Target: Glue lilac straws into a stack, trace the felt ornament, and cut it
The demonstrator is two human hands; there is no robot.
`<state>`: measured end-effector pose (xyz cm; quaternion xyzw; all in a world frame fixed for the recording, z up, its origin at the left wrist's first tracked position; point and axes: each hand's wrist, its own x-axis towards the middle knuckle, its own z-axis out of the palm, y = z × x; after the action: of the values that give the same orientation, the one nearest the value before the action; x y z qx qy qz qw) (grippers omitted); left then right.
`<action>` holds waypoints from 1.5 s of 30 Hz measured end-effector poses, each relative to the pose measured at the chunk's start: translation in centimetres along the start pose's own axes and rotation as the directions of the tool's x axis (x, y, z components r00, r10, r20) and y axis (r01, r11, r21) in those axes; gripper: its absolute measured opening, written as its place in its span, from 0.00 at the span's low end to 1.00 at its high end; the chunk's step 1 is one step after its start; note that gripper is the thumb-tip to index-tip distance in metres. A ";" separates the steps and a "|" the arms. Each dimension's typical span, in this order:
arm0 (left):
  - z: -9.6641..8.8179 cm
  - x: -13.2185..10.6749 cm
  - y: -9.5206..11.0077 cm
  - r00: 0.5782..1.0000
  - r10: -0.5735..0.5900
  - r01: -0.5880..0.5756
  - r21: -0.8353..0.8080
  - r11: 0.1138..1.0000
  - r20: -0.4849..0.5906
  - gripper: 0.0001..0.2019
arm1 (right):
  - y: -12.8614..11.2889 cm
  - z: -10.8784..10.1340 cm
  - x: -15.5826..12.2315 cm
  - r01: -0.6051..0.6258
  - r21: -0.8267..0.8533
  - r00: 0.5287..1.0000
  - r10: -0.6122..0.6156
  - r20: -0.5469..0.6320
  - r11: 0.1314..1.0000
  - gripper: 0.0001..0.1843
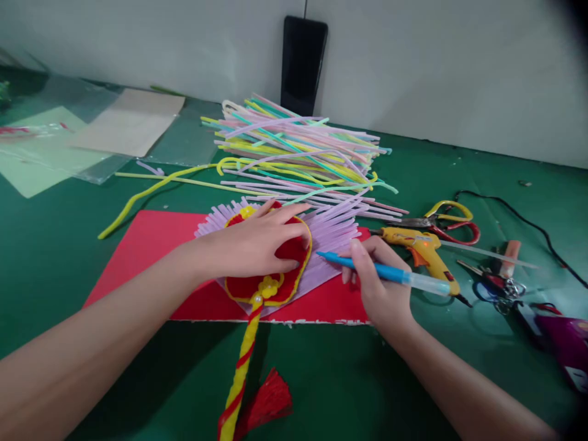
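My left hand [257, 242] lies flat, fingers spread, on a red fan-shaped piece with a yellow rim [287, 291]. That piece rests on a row of lilac straws [331, 236] laid over a red sheet [147, 248]. A red-and-yellow twisted handle [241, 373] with a red tassel [269, 401] hangs from the piece toward me. My right hand [379, 282] grips a blue pen [367, 268], whose tip touches the lilac straws just right of the red piece.
A heap of pastel straws [294, 144] lies behind the work on the green table [349, 380]. A yellow glue gun [425, 251], scissors [443, 220], keys [498, 285] and a black cord [528, 223] sit at right. Clear plastic and paper sheets [131, 119] lie at left; a black device [303, 61] leans on the wall.
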<state>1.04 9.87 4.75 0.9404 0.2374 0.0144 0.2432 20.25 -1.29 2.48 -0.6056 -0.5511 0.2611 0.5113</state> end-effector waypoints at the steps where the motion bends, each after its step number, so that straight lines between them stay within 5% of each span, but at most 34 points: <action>1: 0.2 0.2 -0.2 1.000 -0.010 0.010 -0.008 1.000 0.014 0.12 | 0.2 0.1 -0.1 -0.001 -0.009 1.000 0.001 0.017 1.000 0.15; 10: 0.8 0.3 -0.6 0.999 -0.025 0.025 -0.004 1.000 0.022 0.14 | 0.8 0.8 0.2 0.106 -0.150 0.994 -0.102 0.034 0.983 0.14; 15: 1.2 0.3 -1.1 1.000 0.010 -0.010 0.002 1.000 -0.001 0.15 | 0.6 0.8 0.1 0.204 0.021 0.947 -0.203 0.249 0.979 0.15; 19: 1.3 0.2 -1.3 1.000 0.009 -0.009 0.001 1.000 -0.015 0.14 | 0.8 0.9 0.1 0.130 -0.066 0.988 -0.124 0.088 0.989 0.13; 23: 1.2 0.3 -1.2 1.000 -0.003 0.003 0.002 1.000 -0.001 0.14 | 0.7 0.8 0.0 0.235 0.002 0.935 -0.226 0.274 0.972 0.14; 28: 1.2 0.4 -1.1 1.000 -0.006 0.006 0.000 1.000 0.002 0.15 | 0.6 0.6 -0.1 0.112 -0.024 0.983 -0.108 0.146 0.993 0.13; 32: 1.2 0.4 -1.2 1.000 -0.002 0.002 -0.007 1.000 -0.003 0.14 | 0.7 0.5 0.2 0.078 0.021 0.953 -0.081 0.290 0.997 0.14; 36: 1.3 0.3 -1.3 1.000 -0.004 0.004 -0.017 1.000 -0.005 0.15 | 0.9 0.9 0.3 -0.044 0.004 0.995 0.044 0.093 0.999 0.12; 38: 1.3 0.3 -1.2 1.000 -0.001 0.001 -0.021 1.000 -0.012 0.16 | 0.9 1.0 0.2 0.025 -0.053 0.997 -0.021 0.070 0.998 0.12; 40: 1.3 0.4 -1.2 1.000 0.005 -0.005 -0.022 1.000 -0.019 0.15 | 0.8 0.9 0.1 0.120 -0.066 0.980 -0.108 0.166 0.991 0.13; 43: 1.3 0.4 -1.2 1.000 0.004 -0.005 -0.021 1.000 -0.015 0.15 | 0.5 0.5 -0.1 0.212 0.050 0.919 -0.217 0.329 0.976 0.14; 45: 1.3 0.5 -1.2 1.000 0.002 -0.002 -0.016 1.000 -0.012 0.15 | 0.5 0.3 -0.1 0.199 0.088 0.929 -0.216 0.301 0.976 0.13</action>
<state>1.11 10.41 3.00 0.9384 0.2379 0.0224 0.2495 20.15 -1.23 1.87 -0.4810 -0.6775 0.3123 0.4605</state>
